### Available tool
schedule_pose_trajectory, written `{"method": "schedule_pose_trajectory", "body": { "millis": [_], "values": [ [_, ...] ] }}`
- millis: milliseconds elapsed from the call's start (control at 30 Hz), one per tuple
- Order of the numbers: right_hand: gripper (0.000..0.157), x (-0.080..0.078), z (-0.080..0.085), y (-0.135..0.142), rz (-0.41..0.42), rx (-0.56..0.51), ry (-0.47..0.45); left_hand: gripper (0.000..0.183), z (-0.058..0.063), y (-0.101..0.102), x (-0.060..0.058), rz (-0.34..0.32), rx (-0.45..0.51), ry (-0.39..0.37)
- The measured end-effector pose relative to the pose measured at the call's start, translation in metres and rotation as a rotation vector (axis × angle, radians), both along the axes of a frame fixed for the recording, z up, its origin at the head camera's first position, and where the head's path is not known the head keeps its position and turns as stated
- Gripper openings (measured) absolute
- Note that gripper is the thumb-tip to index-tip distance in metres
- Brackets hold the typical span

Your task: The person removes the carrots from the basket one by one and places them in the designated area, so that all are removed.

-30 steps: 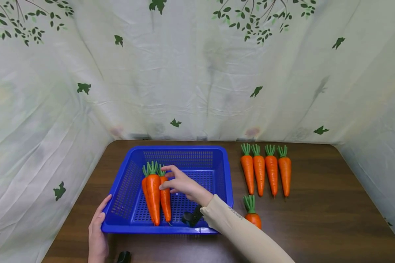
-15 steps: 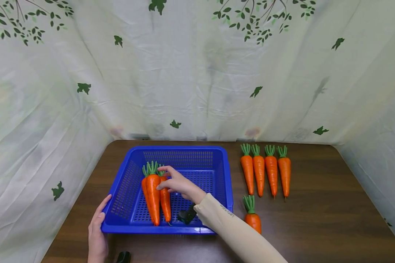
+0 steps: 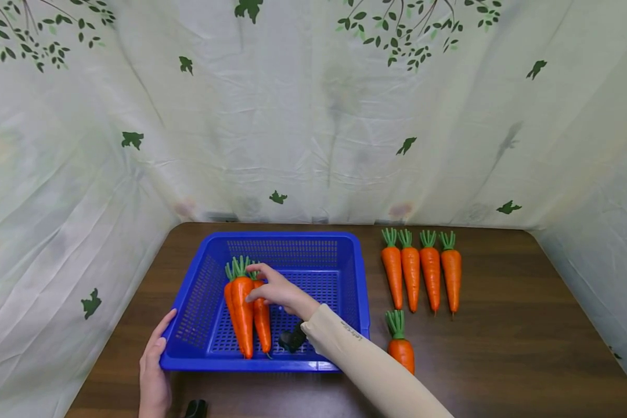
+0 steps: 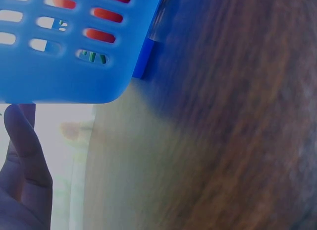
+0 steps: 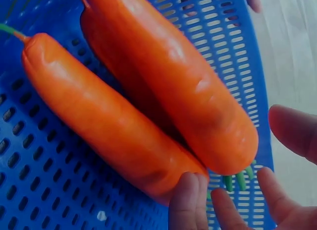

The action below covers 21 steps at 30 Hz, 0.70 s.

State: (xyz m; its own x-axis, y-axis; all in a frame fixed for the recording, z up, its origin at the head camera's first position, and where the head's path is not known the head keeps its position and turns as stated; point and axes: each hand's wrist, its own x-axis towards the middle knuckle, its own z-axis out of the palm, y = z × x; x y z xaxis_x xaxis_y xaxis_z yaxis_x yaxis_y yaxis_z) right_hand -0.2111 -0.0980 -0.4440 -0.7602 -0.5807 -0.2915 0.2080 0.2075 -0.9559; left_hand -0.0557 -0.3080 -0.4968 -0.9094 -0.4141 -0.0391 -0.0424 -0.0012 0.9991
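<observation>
Three orange carrots with green tops lie in the blue plastic basket. One middle carrot rests partly over the left carrot, beside the right carrot. Above these carrots my right hand has its fingers spread. In the right wrist view, a fingertip is at the right carrot's top end; whether it touches is unclear. My left hand rests its extended fingers against the basket's front left corner. From the left wrist, a finger reaches the basket rim from outside.
On the brown table, several carrots stand in a row right of the basket, such as the end carrot. Another carrot lies nearer, partly behind my right sleeve. A printed white curtain surrounds the table.
My right hand and sleeve have shifted slightly left over the carrots, fingers still spread. The left hand, basket and carrots have stayed in place.
</observation>
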Motion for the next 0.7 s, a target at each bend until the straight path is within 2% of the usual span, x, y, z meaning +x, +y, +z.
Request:
{"method": "schedule_pose_trajectory", "body": {
  "millis": [200, 700],
  "values": [
    [0.063, -0.001, -0.003, -0.005, 0.003, 0.012, 0.025, 0.049, -0.001, -0.001, 0.000, 0.004, 0.002, 0.013],
    [0.065, 0.000, -0.006, -0.014, 0.061, 0.088, 0.179, 0.049, -0.001, 0.000, 0.000, 0.001, -0.013, 0.001]
  ]
}}
